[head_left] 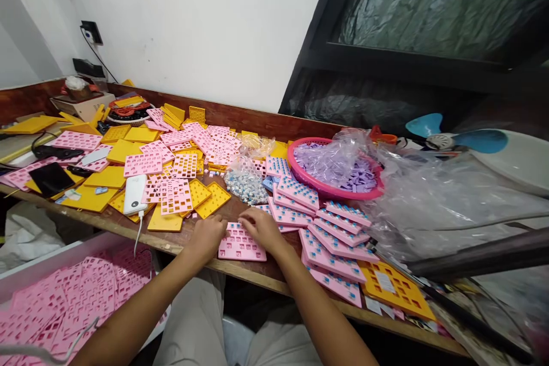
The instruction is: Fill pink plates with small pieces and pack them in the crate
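Note:
A pink plastic panel with rows of square holes [242, 249] lies at the table's front edge, directly before me. My left hand [209, 238] is closed at its upper left edge, fingers curled onto the panel. Over the upper right part bends my right hand [261, 230], its fingertips pinched together near the top row; whatever they hold is too small to make out. A few blue bits show along that top row. Just behind the panel lies a clear bag of small blue-and-white pieces [246, 183].
Pink panels studded with blue pieces [330, 254] are stacked at right. Behind them stands a pink basket of purple strips [294, 163]. Yellow panels [165, 220], pink grids and a white power bank [135, 194] crowd the left. A bin of pink grids [86, 286] sits below.

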Tool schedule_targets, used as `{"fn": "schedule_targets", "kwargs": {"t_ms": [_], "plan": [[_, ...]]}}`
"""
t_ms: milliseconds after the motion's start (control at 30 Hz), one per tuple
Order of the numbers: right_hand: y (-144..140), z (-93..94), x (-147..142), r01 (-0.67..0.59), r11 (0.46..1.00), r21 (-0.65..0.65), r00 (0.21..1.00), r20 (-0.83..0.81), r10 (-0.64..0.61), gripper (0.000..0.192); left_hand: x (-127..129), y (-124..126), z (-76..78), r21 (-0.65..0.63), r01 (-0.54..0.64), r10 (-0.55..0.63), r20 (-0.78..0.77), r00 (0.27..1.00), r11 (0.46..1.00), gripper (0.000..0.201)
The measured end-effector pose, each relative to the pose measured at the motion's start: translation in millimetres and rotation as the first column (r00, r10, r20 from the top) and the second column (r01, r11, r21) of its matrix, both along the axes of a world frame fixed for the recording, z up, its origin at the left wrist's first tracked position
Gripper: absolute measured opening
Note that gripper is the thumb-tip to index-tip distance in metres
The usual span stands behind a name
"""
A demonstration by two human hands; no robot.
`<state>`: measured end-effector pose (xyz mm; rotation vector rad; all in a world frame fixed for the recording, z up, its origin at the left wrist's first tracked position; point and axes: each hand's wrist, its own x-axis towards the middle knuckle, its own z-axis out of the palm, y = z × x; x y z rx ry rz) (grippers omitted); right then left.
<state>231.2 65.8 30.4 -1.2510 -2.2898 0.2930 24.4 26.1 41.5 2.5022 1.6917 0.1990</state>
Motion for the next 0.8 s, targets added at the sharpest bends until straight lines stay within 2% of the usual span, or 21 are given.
{"fn": "schedule_targets", "kwargs": {"t_ms": [67, 133, 267, 367, 500, 567, 633, 700, 800], "plan": [[15, 7.9, 9, 0.122, 0.991, 0.050, 0.992, 0.037, -0.124, 0.018, -2, -11, -8.2, 0.061, -0.001, 0.001, 0.001, 1.000, 0.998, 0.016], [29, 12.0, 15, 0.224, 0.970, 0.100, 0.959, 0.153, -0.237, 0.020, -4, -25, -18.4, 0.133, -0.015, 0.013, 0.020, 1.000, 0.991, 0.019], [47, 9.5, 14, 0.276, 0.956, 0.100, 0.885, 0.361, -0.293, 0.022, -2, -47, -34.1, 0.189, -0.008, -0.008, 0.082, 0.997, 0.982, 0.038], [52, 5.0, 6, 0.294, 0.948, 0.117, 0.854, 0.413, -0.316, 0.020, 2, -55, -36.0, 0.172, -0.001, -0.015, 0.086, 0.996, 0.985, 0.041], [50, -0.9, 3, 0.268, 0.956, 0.123, 0.874, 0.387, -0.295, 0.009, 1, -50, -25.3, 0.178, 0.022, -0.040, 0.101, 0.994, 0.984, 0.039], [47, -4.2, 5, 0.245, 0.963, 0.110, 0.905, 0.331, -0.268, 0.004, -7, -34, -15.5, 0.179, 0.012, -0.040, 0.151, 0.988, 0.984, 0.035], [43, -7.2, 7, 0.222, 0.971, 0.093, 0.930, 0.281, -0.239, 0.005, -18, -6, -3.9, 0.188, -0.046, 0.005, 0.212, 0.977, 0.981, 0.034], [39, -8.7, 10, 0.209, 0.975, 0.078, 0.946, 0.239, -0.221, 0.007, -29, 33, 7.8, 0.212, -0.129, 0.072, 0.255, 0.964, 0.969, 0.029], [33, -7.4, 12, 0.187, 0.980, 0.062, 0.972, 0.134, -0.194, 0.010, -37, 99, 21.0, 0.137, -0.250, 0.213, 0.241, 0.947, 0.958, 0.025]]}}
